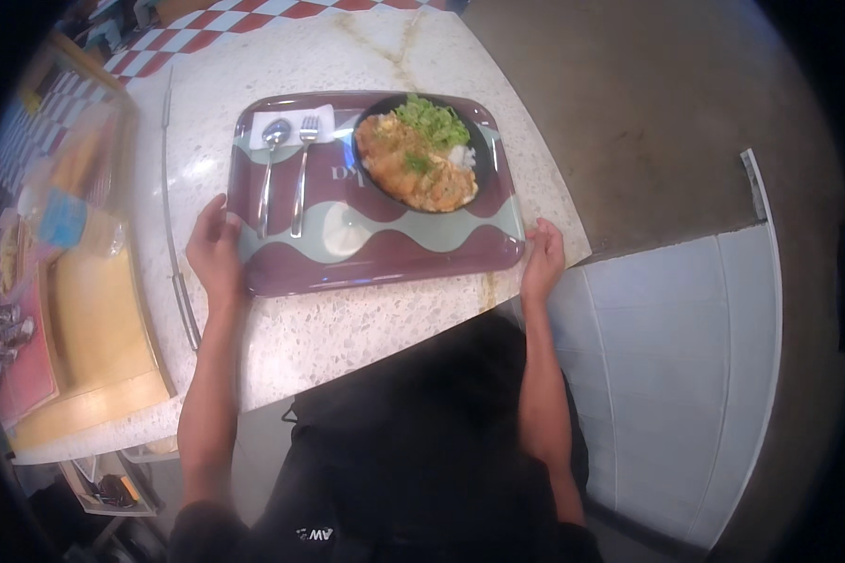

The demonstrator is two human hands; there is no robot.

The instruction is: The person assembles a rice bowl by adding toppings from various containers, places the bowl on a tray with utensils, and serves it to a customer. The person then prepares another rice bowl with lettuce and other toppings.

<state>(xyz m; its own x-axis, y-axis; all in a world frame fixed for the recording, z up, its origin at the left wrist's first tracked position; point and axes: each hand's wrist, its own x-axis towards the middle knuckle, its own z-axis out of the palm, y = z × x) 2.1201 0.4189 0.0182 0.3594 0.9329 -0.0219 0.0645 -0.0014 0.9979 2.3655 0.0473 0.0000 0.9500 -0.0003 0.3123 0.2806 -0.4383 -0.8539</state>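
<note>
A maroon serving tray (376,266) with pale green wavy bands rests on, or just over, a speckled counter. My left hand (214,251) grips its left edge near the front corner, and my right hand (543,257) holds the right edge; the fingertips of both are partly hidden. Toward the tray's far right is a black bowl (355,148) of golden-brown topped food (408,169), shredded green lettuce (432,120) and a little white rice (462,157). On the left lie a spoon (267,178) and a fork (302,183), their heads on a white napkin (321,122).
The speckled counter (347,345) has an angled front-right edge, with a light grey panel (676,347) beyond it. Brown floor (629,113) stretches to the far right. On the left, a wooden ledge (99,319) sits beside a blurred clear-and-blue container (75,223). Red-and-white checks (207,38) line the back.
</note>
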